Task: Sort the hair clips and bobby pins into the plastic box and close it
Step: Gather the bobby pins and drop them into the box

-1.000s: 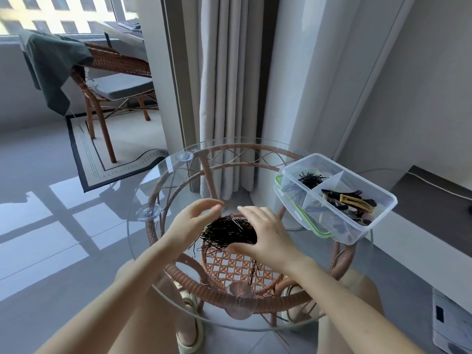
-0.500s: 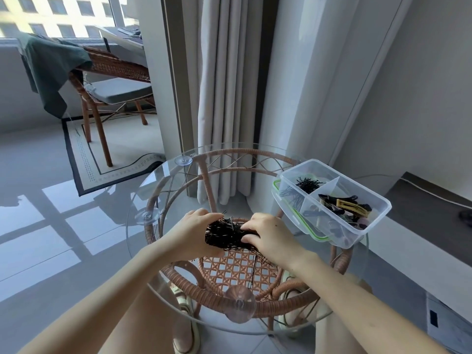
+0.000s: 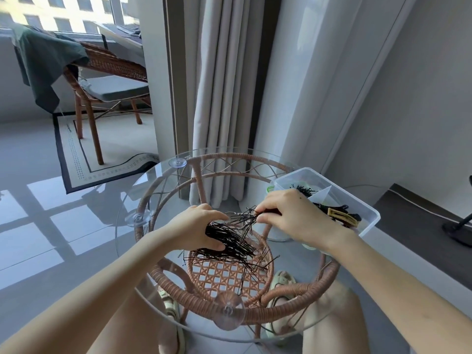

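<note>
A heap of black bobby pins [image 3: 231,247] lies on the round glass table top [image 3: 143,198]. My left hand [image 3: 198,227] grips one bunch of them at the heap's left side. My right hand [image 3: 291,215] pinches a smaller bundle of bobby pins [image 3: 246,215], lifted toward the right. Behind that hand stands the clear plastic box [image 3: 367,221] at the table's right edge, open, with a divider. Its far section holds bobby pins [image 3: 304,190]; its near section holds hair clips [image 3: 341,215], black and tan ones.
The glass rests on a rattan frame [image 3: 301,305] with suction cups [image 3: 228,314]. A green-rimmed lid [image 3: 269,189] lies under the box. Curtains [image 3: 227,98] and a wall stand just behind the table. A rattan chair [image 3: 107,70] with a green cloth is far left.
Both hands closed on the heap, then split it: my right hand has pulled a bundle of pins up and right toward the box, while my left hand keeps its grip on the rest.
</note>
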`<act>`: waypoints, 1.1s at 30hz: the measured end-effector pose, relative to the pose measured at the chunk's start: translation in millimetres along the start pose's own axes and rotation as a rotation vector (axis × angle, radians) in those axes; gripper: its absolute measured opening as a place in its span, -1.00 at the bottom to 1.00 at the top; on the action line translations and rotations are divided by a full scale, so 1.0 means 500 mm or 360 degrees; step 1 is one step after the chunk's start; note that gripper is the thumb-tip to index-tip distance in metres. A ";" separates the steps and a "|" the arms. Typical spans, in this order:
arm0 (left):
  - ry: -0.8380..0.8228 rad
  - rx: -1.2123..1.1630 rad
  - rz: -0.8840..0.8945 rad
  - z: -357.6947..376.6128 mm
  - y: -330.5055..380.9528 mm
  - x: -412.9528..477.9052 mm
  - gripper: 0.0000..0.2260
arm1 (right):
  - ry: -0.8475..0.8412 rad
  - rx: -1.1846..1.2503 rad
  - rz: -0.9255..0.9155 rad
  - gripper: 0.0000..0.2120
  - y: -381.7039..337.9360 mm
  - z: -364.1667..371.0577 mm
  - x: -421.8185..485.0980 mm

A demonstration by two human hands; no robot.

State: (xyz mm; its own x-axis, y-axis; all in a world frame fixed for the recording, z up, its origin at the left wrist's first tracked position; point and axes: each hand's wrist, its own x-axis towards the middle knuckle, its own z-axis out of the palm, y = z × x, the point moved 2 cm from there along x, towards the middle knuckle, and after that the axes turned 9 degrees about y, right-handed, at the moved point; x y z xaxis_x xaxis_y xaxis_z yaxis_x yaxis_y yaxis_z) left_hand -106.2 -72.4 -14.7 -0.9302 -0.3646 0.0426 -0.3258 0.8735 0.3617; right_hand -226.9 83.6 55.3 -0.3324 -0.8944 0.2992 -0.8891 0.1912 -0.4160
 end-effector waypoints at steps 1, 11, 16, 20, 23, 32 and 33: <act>-0.0013 0.0013 0.0004 -0.001 0.002 0.004 -0.39 | 0.0006 0.0026 0.0006 -0.86 -0.001 -0.014 0.002; -0.0155 0.0140 0.0026 0.001 0.011 0.027 -0.45 | 0.0216 -0.0049 0.0127 -0.91 0.070 -0.162 0.046; -0.0260 0.0090 0.0047 -0.008 0.003 0.035 -0.44 | 0.0132 -0.0216 0.0303 -0.91 0.152 -0.208 0.093; -0.0270 0.0101 0.0073 -0.013 -0.001 0.034 -0.44 | -0.0166 -0.0443 0.0366 -0.89 0.198 -0.190 0.132; -0.0231 0.0075 0.0065 -0.012 -0.004 0.031 -0.41 | -0.0462 -0.0597 0.0340 -0.91 0.225 -0.145 0.154; -0.0134 0.0081 -0.0059 -0.013 -0.004 0.029 -0.32 | -0.0664 -0.0531 0.0333 -0.78 0.244 -0.055 0.159; -0.0114 0.0108 -0.0068 -0.016 -0.004 0.028 -0.31 | -0.0651 -0.0513 0.0350 -0.77 0.249 -0.059 0.154</act>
State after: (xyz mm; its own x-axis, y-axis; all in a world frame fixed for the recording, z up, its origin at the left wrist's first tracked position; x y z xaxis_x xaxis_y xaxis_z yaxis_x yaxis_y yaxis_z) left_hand -117.0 -81.8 -7.4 -0.9241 -0.3802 -0.0388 -0.3739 0.8784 0.2977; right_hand -372.7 50.5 52.0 -0.4288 -0.8911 -0.1488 -0.8850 0.4474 -0.1286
